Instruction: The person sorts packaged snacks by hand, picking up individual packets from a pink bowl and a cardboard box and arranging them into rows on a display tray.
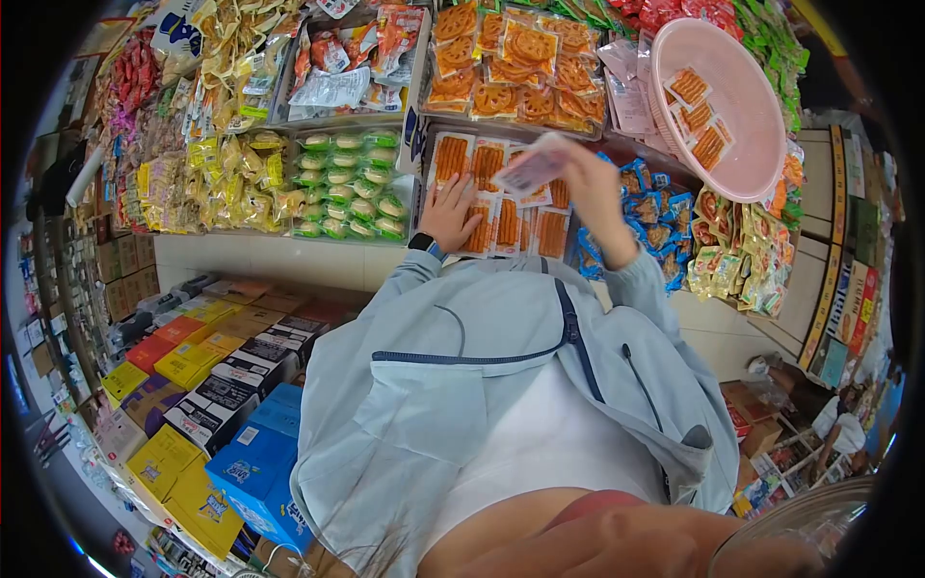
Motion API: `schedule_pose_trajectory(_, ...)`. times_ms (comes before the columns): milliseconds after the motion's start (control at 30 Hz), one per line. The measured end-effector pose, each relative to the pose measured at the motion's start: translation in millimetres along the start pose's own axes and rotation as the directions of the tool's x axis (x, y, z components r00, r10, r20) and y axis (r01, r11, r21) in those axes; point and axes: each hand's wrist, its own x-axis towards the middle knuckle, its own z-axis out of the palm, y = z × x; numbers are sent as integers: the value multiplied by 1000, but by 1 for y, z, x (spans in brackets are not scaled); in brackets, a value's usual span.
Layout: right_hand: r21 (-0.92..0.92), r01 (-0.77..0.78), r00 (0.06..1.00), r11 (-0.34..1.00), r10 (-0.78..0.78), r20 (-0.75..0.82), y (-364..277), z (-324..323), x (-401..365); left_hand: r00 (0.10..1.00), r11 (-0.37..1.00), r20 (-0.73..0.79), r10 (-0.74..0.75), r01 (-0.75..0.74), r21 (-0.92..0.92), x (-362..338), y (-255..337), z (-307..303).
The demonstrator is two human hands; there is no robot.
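My left hand (446,217), with a dark watch on its wrist, lies flat with fingers apart on the flat packets of orange-brown snack sticks (508,226). These packets sit in rows in a bin in front of me. Over the right part of the same bin, my right hand (590,188) grips one flat packet (530,166) by its edge. The held packet is tilted and slightly blurred, its pale reddish printed face showing. To the upper right stands a pink plastic basin (782,144) with several snack stick packets inside.
Around the bin lie orange lotus-root slice packs (528,48), green-edged packs (349,188), blue packets (655,217) and yellowish pouches (737,250). Stacked cartons (255,462) stand at lower left. Another person (838,424) is at far right, near shelves.
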Motion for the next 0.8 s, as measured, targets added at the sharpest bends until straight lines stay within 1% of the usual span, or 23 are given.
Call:
schedule_pose_trajectory(100, -164, 36, 997, 986, -24, 71, 40, 53, 1, 999, 998, -26, -29, 28, -50, 0, 0, 1)
schedule_pose_trajectory(133, -227, 155, 985, 961, -133, 109, 48, 67, 1, 999, 997, -36, -41, 38, -67, 0, 0, 1)
schedule_pose_trajectory(200, -338, 383, 921, 860, -329, 206, 69, 92, -2, 994, 991, -86, -72, 61, -121, 1, 2, 0)
schedule_pose_trajectory(233, -366, 492, 847, 790, -336, 413, 93, 109, -11, 990, 986, -109, -86, 69, -150, 2, 3, -1)
schedule_pose_trajectory(333, -476, 472, 836, 742, -204, 509, 78, 120, -32, 994, 988, -79, -80, 69, -138, 3, 3, -3)
schedule_pose_trajectory(367, -429, 408, 832, 806, -134, 539, 79, 120, -33, 996, 994, -64, -64, 58, -87, 3, 3, -3)
schedule_pose_trajectory(433, -417, 437, 820, 797, -163, 548, 79, 116, -31, 999, 999, -30, -34, 34, 8, 2, 1, -1)
schedule_pose_trajectory(567, -364, 445, 816, 818, -203, 542, 78, 108, -25, 999, 999, -23, -40, 40, -7, 4, 2, -2)
schedule_pose_trajectory(667, -92, 466, 850, 880, -417, 322, 47, 69, -6, 999, 999, -9, -39, 39, -5, 3, 2, -3)
schedule_pose_trajectory(733, -138, 525, 851, 840, -521, 67, 23, 18, 9, 1000, 1000, -7, -31, 31, -3, 2, 0, -2)
schedule_pose_trajectory(767, -209, 518, 835, 830, -543, -88, 14, -11, 18, 1000, 1000, -9, -30, 30, -1, 2, 0, -1)
schedule_pose_trajectory(800, -356, 454, 798, 817, -551, -245, 22, -36, 26, 999, 1000, -10, -30, 30, 1, 2, 0, 0)
